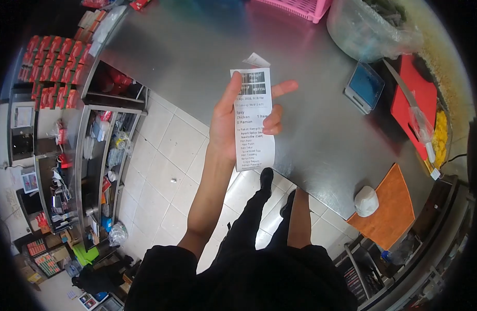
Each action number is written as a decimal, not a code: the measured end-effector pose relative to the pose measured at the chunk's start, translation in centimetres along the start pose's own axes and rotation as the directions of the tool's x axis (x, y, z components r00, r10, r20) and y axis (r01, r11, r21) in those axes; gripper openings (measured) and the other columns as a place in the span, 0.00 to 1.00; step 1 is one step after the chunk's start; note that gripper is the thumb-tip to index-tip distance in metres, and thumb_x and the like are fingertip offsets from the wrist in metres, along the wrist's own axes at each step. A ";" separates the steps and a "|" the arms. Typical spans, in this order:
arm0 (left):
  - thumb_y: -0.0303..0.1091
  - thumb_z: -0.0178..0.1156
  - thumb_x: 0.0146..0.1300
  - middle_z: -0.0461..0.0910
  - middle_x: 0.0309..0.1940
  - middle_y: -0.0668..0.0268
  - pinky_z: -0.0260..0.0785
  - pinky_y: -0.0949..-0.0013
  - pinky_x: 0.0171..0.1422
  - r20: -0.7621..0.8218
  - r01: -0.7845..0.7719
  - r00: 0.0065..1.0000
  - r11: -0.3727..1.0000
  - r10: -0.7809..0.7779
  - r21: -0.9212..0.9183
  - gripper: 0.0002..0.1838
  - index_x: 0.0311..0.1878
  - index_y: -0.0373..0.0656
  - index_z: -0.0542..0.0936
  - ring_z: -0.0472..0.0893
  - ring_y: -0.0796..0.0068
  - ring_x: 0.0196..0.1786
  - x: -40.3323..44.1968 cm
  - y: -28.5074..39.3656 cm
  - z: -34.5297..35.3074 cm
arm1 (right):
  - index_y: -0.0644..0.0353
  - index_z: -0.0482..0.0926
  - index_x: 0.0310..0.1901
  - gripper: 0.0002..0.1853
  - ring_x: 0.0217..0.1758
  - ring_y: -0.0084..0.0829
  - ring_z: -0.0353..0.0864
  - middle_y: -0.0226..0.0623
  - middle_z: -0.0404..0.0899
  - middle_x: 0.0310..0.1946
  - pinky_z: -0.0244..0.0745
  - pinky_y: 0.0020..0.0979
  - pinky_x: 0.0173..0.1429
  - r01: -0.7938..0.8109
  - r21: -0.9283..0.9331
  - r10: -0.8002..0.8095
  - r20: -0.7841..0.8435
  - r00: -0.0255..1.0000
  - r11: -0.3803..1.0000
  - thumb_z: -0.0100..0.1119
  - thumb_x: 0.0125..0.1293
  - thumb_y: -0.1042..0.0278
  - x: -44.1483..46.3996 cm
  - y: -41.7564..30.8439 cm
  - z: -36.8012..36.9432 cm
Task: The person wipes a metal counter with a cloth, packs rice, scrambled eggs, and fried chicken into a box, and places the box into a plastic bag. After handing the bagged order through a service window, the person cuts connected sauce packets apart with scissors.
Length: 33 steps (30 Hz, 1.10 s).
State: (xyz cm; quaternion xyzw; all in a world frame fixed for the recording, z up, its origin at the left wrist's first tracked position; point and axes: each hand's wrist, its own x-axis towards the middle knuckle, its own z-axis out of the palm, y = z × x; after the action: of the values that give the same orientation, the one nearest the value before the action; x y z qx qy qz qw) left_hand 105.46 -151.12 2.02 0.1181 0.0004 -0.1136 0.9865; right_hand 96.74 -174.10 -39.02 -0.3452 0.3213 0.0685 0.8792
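Note:
A long printed paper receipt [253, 124] lies upright across my left hand [230, 114], its text facing me. The thumb presses on its upper left edge, and the other fingers come round behind to the right side, the index finger stretched out. This hand is closed on the paper above the front edge of the steel table [186, 57]. A small white paper slip [257, 59] shows just beyond the receipt's top. Only my right forearm hangs in view at my side; the right hand is hidden below the table edge.
On the right are a digital scale [365, 87], a knife [399, 78] on a red cutting board [412, 106], an orange cloth [389, 212] and a crumpled white lump [366, 201]. A plastic-lined tub [357, 31] and pink basket [300, 8] stand behind. Shelves [111, 111] line the left.

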 end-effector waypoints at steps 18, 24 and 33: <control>0.52 0.34 0.67 0.60 0.60 0.43 0.62 0.75 0.27 -0.096 -0.645 0.751 0.757 0.653 0.103 0.25 0.59 0.47 0.64 0.66 0.73 0.24 -19.2 4.0 -5.9 | 0.66 0.66 0.53 0.29 0.59 0.47 0.64 0.51 0.67 0.54 0.58 0.42 0.61 0.274 -0.736 -0.076 0.404 0.912 -0.619 0.54 0.57 0.51 -7.7 1.5 8.3; 0.48 0.35 0.67 0.62 0.59 0.45 0.60 0.78 0.25 -0.247 -0.768 0.557 0.605 0.793 0.210 0.24 0.60 0.42 0.62 0.64 0.77 0.23 -28.3 -0.1 -17.0 | 0.70 0.65 0.53 0.33 0.60 0.48 0.62 0.55 0.65 0.54 0.55 0.43 0.63 0.595 -0.474 0.085 0.732 0.676 -0.649 0.63 0.49 0.58 4.6 8.6 2.5; 0.47 0.37 0.67 0.68 0.54 0.45 0.62 0.79 0.23 -0.502 -0.769 0.427 0.594 0.753 0.237 0.21 0.57 0.47 0.67 0.66 0.75 0.21 -31.9 -6.8 -30.5 | 0.69 0.58 0.58 0.39 0.57 0.49 0.66 0.56 0.66 0.54 0.49 0.43 0.67 0.267 -0.246 -0.056 0.824 0.564 -0.932 0.63 0.49 0.56 17.8 11.6 4.3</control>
State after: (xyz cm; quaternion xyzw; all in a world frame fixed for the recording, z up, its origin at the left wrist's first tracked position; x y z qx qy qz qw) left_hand 73.62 -143.24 -28.33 0.1190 0.2344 0.3826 0.8857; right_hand 108.99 -164.35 -54.05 -0.9670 -0.2166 -0.0954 -0.0946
